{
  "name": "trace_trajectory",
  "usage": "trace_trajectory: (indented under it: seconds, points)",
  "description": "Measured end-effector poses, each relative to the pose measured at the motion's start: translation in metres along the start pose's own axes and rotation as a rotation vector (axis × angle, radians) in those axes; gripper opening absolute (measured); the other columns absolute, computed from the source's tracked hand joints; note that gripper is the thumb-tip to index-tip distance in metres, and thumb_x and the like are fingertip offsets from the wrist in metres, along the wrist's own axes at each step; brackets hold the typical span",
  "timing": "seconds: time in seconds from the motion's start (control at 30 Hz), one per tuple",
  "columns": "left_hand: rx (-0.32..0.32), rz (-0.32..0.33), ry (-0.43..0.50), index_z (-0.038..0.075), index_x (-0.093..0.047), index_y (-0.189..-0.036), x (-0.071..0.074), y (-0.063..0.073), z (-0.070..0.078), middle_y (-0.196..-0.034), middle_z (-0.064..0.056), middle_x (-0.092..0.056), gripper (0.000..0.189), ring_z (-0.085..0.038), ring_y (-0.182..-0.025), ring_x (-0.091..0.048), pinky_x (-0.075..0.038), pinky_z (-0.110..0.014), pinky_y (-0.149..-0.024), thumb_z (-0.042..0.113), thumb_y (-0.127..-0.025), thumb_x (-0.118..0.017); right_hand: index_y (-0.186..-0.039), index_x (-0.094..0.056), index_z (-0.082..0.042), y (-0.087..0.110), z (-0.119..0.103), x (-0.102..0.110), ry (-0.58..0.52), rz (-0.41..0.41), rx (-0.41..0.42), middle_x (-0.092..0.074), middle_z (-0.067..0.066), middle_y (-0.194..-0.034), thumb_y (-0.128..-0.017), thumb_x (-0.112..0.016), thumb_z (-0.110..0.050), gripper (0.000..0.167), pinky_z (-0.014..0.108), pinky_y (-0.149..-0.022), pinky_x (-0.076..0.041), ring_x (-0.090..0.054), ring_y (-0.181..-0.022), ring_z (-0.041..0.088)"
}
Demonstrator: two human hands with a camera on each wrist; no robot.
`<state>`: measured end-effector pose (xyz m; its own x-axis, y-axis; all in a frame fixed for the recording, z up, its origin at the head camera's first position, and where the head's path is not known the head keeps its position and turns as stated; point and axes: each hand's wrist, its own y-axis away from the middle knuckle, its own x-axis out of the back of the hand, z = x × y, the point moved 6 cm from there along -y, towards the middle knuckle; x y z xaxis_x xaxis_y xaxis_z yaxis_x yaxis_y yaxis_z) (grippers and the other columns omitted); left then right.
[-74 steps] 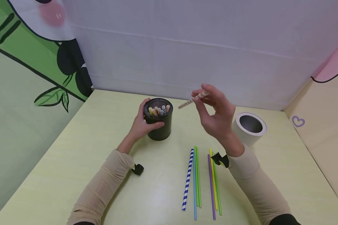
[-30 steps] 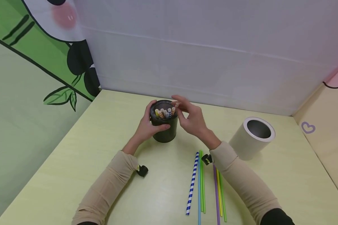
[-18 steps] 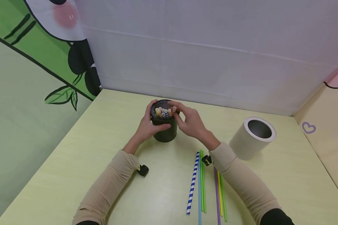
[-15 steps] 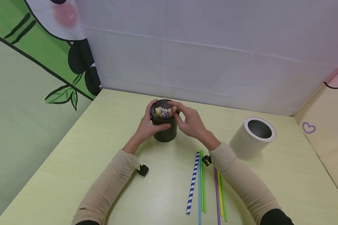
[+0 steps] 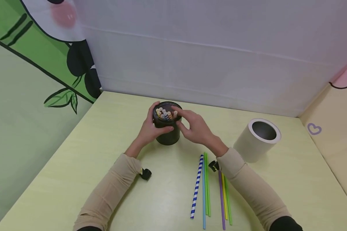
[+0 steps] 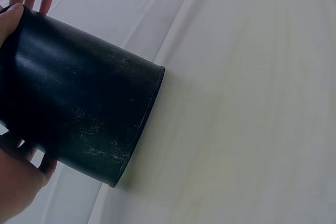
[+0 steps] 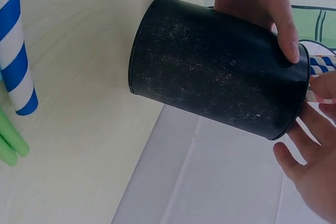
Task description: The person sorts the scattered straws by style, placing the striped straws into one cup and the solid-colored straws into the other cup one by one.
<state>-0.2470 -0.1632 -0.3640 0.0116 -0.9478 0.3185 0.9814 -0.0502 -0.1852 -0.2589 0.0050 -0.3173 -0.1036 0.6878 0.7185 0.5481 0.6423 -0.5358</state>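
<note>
A black cylindrical can (image 5: 168,136) stands on the table near the back wall. My left hand (image 5: 148,131) grips it by its left side, thumb across the front just below the rim. Several striped paper straws (image 5: 163,114) poke out of its mouth. At the right of the mouth one straw (image 5: 175,114), banded in brown and white, leans near the rim. My right hand (image 5: 195,126) is beside it with thumb and index finger spread, fingertips at the rim. In the right wrist view the can (image 7: 215,69) hides the straws' lower parts.
A white cylindrical container (image 5: 253,146) with a dark interior stands at the right. In front lie a blue-and-white striped straw (image 5: 197,187) and a light blue straw (image 5: 204,205), with green, purple (image 5: 222,205) and yellow ones nearby. Walls border the table.
The right hand has brought the brown-and-white striped straw from the air down into the can. Its thumb has since dropped away from the straw's top. The left hand has kept its grip.
</note>
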Motion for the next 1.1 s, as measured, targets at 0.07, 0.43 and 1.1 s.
trace_trajectory:
  seconds: [0.07, 0.43, 1.1]
  points:
    - [-0.003, 0.002, -0.001, 0.023, -0.016, -0.152, 0.000, 0.000, 0.001, -0.144, -0.015, -0.039, 0.099, -0.031, -0.130, -0.040, -0.032, -0.052, -0.107, 0.019, -0.077, -0.080, -0.141, -0.048, -0.006, 0.001, -0.001, -0.002, 0.017, -0.031, -0.002, -0.062, 0.015, -0.124, -0.092, -0.060, -0.008, 0.050, 0.042, -0.093, -0.048, -0.058, -0.113, 0.027]
    - [-0.009, 0.002, -0.002, 0.023, -0.015, -0.152, -0.001, 0.000, -0.002, -0.143, -0.016, -0.040, 0.099, -0.031, -0.129, -0.041, -0.033, -0.051, -0.107, 0.019, -0.077, -0.080, -0.138, -0.049, 0.001, 0.002, -0.005, -0.011, 0.099, -0.145, 0.018, -0.054, 0.013, -0.137, -0.093, -0.056, -0.009, 0.047, 0.043, -0.108, -0.036, -0.045, -0.130, 0.030]
    - [-0.027, -0.003, 0.032, 0.023, -0.019, -0.151, -0.001, -0.003, -0.002, -0.140, -0.016, -0.042, 0.098, -0.031, -0.128, -0.041, -0.032, -0.052, -0.106, 0.017, -0.076, -0.081, -0.139, -0.050, -0.004, 0.036, -0.010, 0.010, 0.140, -0.187, 0.029, -0.050, 0.011, -0.142, -0.093, -0.057, -0.011, 0.046, 0.043, -0.109, -0.034, -0.043, -0.133, 0.027]
